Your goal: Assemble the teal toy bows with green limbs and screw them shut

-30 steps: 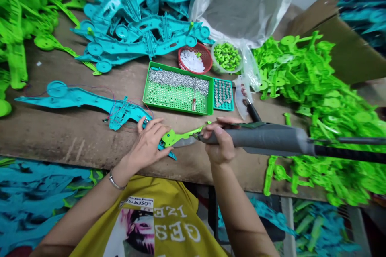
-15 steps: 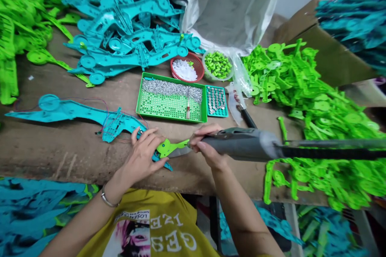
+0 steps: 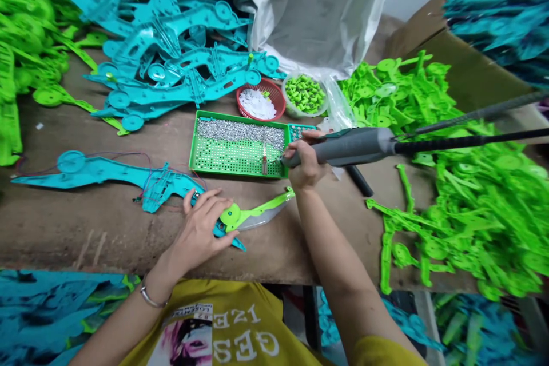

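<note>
1. Head view, hands: the left hand (image 3: 199, 230) lies spread, its fingers pressed on a teal plastic frame (image 3: 107, 174). The right hand (image 3: 305, 164) is closed around a grey electric screwdriver (image 3: 347, 147), which hangs on cords above a green screw tray (image 3: 235, 174).
2. Location: the frame runs out beyond the left hand's fingers, with a lime-green arm (image 3: 261, 209) lying at its end, just right of that hand.
3. Progress: coloured wires (image 3: 156, 191) are already fitted on the frame. Heaps of unworked-looking parts remain on the wooden bench (image 3: 86, 240).
4. Count: two hands, one screwdriver, one frame, one arm, one tray. Screws and heaped parts are too many to count.
</note>
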The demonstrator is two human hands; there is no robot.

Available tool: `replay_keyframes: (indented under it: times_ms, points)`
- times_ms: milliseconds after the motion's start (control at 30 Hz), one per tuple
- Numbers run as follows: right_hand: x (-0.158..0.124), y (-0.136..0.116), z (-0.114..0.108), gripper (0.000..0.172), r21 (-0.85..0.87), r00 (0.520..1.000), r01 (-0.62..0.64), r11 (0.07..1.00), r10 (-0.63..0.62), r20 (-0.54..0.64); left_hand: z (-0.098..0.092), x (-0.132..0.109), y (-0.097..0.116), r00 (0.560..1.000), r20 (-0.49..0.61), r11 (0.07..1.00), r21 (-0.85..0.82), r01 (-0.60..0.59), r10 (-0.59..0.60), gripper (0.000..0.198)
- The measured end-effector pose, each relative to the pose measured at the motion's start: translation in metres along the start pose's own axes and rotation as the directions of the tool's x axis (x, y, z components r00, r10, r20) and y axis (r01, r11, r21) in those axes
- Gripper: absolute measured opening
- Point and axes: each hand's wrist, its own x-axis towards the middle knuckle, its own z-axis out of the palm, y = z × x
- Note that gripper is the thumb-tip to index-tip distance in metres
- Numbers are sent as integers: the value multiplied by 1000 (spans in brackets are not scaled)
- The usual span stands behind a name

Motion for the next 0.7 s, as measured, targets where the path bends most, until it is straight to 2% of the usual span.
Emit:
replay_keyframes:
  times_ms: [167,433,567,700]
  points:
    - [1,-1,0,23,-80,1000,-29,996,29,3,1,0,-1,1000,5,1000,-16,-1,1,39]
    - [6,2,4,19,-74,999,5,997,-2,41,3,-1,-4,1000,-8,1000,-4,-20,20,41]
    - [3,-26,0,16,-14,999,52,999,-52,4,1,0,-3,1000,3,1000,5,-25,25,42]
    - [-8,-62,-18,15,6,996,93,996,-93,-11,1,1,-2,999,-16,999,18,-39,40,40]
